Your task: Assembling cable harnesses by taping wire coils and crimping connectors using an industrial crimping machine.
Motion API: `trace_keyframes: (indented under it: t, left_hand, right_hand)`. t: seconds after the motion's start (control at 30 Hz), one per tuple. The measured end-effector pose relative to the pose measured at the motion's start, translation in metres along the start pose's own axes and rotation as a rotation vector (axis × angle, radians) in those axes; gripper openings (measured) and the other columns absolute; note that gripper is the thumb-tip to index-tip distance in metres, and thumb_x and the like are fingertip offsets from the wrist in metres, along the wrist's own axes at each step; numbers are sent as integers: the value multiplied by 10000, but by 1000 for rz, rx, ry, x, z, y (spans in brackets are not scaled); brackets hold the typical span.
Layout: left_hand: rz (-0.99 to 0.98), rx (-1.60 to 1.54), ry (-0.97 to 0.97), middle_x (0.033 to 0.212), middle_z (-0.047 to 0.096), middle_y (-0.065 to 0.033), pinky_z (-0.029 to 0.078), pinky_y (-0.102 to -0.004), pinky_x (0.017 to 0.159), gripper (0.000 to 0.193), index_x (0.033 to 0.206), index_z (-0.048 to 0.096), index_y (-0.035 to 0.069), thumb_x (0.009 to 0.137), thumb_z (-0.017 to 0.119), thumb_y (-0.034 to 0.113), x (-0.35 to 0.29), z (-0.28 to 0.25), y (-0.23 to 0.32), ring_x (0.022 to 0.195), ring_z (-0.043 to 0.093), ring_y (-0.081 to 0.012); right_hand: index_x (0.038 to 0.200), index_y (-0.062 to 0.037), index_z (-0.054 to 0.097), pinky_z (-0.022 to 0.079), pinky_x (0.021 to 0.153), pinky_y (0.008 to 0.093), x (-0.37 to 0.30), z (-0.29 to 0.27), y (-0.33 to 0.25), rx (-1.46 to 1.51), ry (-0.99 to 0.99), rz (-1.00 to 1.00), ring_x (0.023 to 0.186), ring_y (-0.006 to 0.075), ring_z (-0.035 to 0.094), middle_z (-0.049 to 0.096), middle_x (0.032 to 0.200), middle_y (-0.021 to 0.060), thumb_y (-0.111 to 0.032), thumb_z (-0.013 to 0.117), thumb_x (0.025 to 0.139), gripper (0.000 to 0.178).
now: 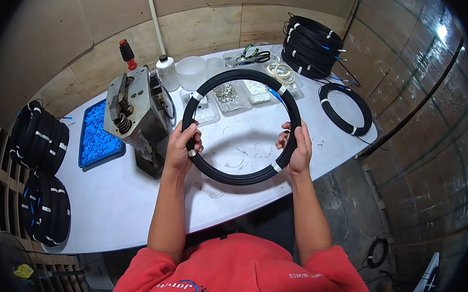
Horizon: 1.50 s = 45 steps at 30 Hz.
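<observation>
Between both hands I hold a coil of black cable (236, 179) up above the white table, bound with several bands of white tape. A blue connector (275, 94) shows on the inner side of its upper right. My left hand (181, 144) is wrapped round the coil's left side, thumb in front. On the opposite side my right hand (297, 149) grips it with the fingers curled through the ring. The coil is tilted, its far edge overlapping the small trays behind.
A metal press (133, 112) stands left of the coil, beside a blue tray (86, 164) of small blue parts. Stacked black coils (311, 48) are at the far right, with a single coil (346, 110) nearer. More coils (39, 138) line the left edge. Scissors (255, 59) lie behind small-part trays (231, 98).
</observation>
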<state>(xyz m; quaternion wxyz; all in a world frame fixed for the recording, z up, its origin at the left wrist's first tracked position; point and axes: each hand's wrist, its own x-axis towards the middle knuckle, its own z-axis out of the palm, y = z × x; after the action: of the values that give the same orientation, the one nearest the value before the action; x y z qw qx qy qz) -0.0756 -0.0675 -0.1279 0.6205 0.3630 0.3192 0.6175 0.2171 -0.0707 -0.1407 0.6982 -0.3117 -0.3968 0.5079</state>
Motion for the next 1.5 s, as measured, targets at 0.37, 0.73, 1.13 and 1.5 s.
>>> trace_keyframes:
  t: [0.37,0.73,1.13,1.5]
  left_hand:
    - [28,-22,46,707,528,-8,410,-262,536,182,977,542,77,982,614,244,5,-4,-8,583,479,-99]
    - [55,64,37,736,517,4,401,-250,557,210,975,537,68,1013,571,271,-7,1,-1,612,472,-86]
    - [322,121,303,714,441,49,353,-221,536,187,987,564,67,1005,595,250,-91,5,68,603,397,-43]
    - [654,94,776,769,484,-13,395,-217,532,379,1394,404,116,1031,508,154,-251,-12,129,630,451,-69]
  right_hand:
    - [1412,-17,444,438,520,229,4,7,-18,-82,-69,-104,628,77,506,575,1032,85,-197,457,1041,412]
    - [1410,-30,448,425,504,228,2,10,-21,-28,-26,-6,610,73,486,571,977,68,-203,463,1038,410]
    - [1313,-66,421,424,522,253,4,73,-23,287,-343,151,625,104,457,532,929,70,-240,429,985,371]
    - [1482,26,391,499,691,268,-43,207,-3,380,-743,312,907,141,567,588,1187,99,-166,499,1022,510]
